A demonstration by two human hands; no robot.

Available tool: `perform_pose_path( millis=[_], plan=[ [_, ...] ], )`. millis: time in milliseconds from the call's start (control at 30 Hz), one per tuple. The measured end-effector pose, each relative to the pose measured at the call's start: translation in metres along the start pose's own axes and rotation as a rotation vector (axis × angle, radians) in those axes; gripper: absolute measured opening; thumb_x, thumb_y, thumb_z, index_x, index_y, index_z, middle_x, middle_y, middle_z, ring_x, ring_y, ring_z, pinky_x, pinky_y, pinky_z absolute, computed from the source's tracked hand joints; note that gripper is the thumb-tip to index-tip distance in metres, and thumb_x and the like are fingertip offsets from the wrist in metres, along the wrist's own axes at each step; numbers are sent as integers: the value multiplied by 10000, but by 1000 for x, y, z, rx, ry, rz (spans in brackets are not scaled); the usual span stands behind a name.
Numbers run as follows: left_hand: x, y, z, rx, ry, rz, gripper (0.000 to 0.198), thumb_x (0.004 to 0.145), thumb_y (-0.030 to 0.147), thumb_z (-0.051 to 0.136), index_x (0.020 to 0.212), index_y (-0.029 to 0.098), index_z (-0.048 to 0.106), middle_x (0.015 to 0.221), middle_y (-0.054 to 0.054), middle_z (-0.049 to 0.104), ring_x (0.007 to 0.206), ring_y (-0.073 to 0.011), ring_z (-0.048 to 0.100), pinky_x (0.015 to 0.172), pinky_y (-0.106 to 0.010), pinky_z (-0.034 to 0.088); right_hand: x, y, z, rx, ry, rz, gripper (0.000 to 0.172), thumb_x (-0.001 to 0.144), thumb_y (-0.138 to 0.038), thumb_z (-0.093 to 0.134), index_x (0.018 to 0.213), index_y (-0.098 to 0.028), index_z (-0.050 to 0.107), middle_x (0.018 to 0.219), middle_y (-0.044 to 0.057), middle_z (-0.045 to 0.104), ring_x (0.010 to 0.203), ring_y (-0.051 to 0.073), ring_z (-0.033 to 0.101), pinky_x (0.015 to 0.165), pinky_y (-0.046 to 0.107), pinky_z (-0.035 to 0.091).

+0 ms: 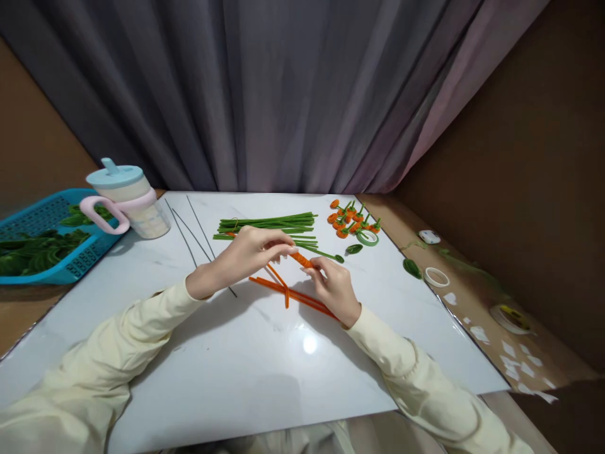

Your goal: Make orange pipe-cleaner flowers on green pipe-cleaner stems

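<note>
Both of my hands meet over the middle of the white table (236,366). My left hand (250,252) pinches one end of a short orange pipe cleaner (300,259). My right hand (334,287) has its fingers closed on the other end of that same piece. Under the hands lie several long orange pipe cleaners (278,287), crossing each other. Behind them is a bundle of green pipe cleaners (269,224). Two thin dark wires (189,230) lie to the left of that bundle.
Small orange flowers with green stems (352,217) sit at the back right, beside a green tape ring (367,238) and green leaves (412,267). A pink-handled cup (127,202) and a blue basket of leaves (42,243) stand at left. Paper scraps litter the right ledge.
</note>
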State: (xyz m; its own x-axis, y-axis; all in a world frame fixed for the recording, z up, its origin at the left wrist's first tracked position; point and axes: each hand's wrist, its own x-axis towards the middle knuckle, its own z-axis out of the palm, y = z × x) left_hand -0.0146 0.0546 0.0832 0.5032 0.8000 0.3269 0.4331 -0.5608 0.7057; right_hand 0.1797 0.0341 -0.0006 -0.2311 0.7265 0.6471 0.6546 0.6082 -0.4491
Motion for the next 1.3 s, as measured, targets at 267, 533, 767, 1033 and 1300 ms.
perform_pose_path(
  millis=[267,533,767,1033,1300],
  plan=[
    [13,-22,36,-540,209,-190,240,735,370,667,779,135,688,684,-13,610,566,-85,454,550,-212,400,-3,-19,9,751,-171,594,185,792,-327,550,684,-180,520,520,-39,537,468,98,494,497,233,441],
    [14,-11,45,-458,224,-130,237,763,377,635,750,150,699,639,12,546,561,-82,423,544,-213,369,0,-18,16,982,-155,658,167,729,-313,629,697,-180,533,604,-13,632,553,133,594,600,291,504],
    [27,-15,61,-275,313,106,145,773,284,638,750,156,701,688,-15,608,638,-114,523,594,-230,404,6,10,18,669,-14,507,84,725,-252,608,699,-172,611,734,24,695,721,169,651,725,303,501],
    [30,-27,70,-208,341,113,165,797,292,614,708,162,665,673,0,580,622,-107,507,610,-228,406,5,16,22,587,16,495,95,726,-233,610,722,-162,672,746,30,700,704,164,637,717,288,486],
    [26,-31,75,-195,372,113,170,824,289,583,786,158,685,679,-6,569,641,-116,507,624,-230,410,6,16,21,570,17,507,133,720,-276,634,719,-155,690,744,47,709,711,177,642,700,289,488]
  ],
)
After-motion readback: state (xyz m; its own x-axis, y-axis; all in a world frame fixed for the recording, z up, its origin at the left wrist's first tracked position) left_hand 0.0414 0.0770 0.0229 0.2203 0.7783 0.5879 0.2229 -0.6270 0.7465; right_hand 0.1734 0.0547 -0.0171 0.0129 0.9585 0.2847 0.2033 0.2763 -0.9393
